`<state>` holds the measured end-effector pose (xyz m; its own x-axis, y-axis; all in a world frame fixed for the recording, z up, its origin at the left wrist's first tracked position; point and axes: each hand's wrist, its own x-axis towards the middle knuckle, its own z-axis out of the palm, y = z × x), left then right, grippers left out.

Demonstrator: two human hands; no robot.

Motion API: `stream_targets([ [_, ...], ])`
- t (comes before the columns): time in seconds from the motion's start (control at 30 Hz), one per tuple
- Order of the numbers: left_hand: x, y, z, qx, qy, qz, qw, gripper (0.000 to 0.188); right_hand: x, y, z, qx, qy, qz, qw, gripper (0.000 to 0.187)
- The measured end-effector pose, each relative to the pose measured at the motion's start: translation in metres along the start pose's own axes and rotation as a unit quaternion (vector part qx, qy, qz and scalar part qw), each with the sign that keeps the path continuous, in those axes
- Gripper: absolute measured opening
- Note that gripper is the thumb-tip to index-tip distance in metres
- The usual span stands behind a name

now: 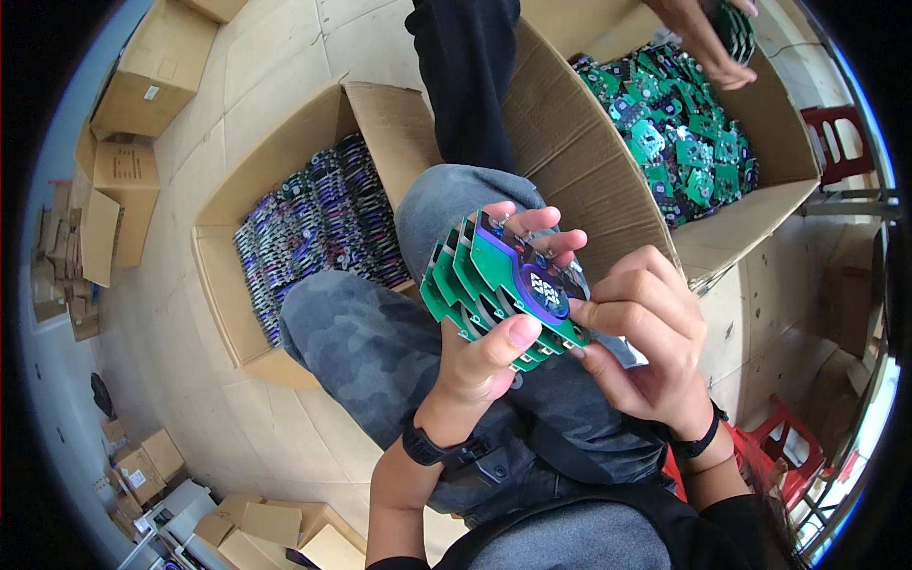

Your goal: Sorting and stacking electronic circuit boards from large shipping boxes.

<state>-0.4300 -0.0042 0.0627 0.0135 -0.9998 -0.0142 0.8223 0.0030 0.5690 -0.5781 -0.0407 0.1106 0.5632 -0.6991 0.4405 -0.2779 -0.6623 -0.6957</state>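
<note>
Over my lap, my left hand (489, 356) is wrapped round a stack of green circuit boards (484, 271), thumb on the near side and fingertips showing past the far edge. The top board carries a purple-edged dark band and a round dark disc with a white pattern. My right hand (646, 332) pinches the right edge of the stack, thumb below and forefinger on top. Whether it grips one board or several cannot be made out. The boards sit slightly fanned and tilted.
An open carton (217, 285) at left holds tight rows of boards (318, 223). A larger carton (594, 123) at upper right holds loose green boards (679, 142); another person's hand (708, 52) is above it with a few boards. Red stools (788, 446) stand at right, cardboard boxes (157, 66) at left.
</note>
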Motion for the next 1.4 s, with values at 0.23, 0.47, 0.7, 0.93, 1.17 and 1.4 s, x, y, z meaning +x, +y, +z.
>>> stream_targets([
  [0.23, 0.001, 0.0, -0.001, 0.018, -0.007, -0.007, 1.0, 0.075, -0.003, -0.006, -0.001, -0.073, -0.008, -0.014, 0.997, 0.035],
  [0.47, 0.0, 0.004, 0.002, -0.023, -0.005, -0.036, 0.999, 0.079, -0.001, -0.002, -0.004, 0.009, 0.013, -0.009, 1.0, 0.042],
  [0.7, -0.004, -0.002, 0.007, 0.055, 0.001, -0.077, 0.996, 0.089, -0.003, 0.013, 0.017, -0.044, -0.078, -0.006, 0.996, 0.074],
  [0.93, -0.001, -0.003, 0.004, 0.074, -0.016, -0.056, 0.996, 0.092, -0.007, 0.015, 0.028, 0.016, -0.074, 0.028, 0.997, 0.075],
  [1.17, -0.004, -0.002, -0.003, 0.101, 0.012, -0.073, 0.992, 0.094, -0.008, 0.022, 0.032, 0.158, 0.029, 0.055, 0.985, 0.069],
  [1.4, 0.0, -0.004, -0.002, 0.099, -0.008, -0.065, 0.993, 0.092, -0.006, 0.022, 0.03, 0.164, 0.03, 0.055, 0.984, 0.066],
])
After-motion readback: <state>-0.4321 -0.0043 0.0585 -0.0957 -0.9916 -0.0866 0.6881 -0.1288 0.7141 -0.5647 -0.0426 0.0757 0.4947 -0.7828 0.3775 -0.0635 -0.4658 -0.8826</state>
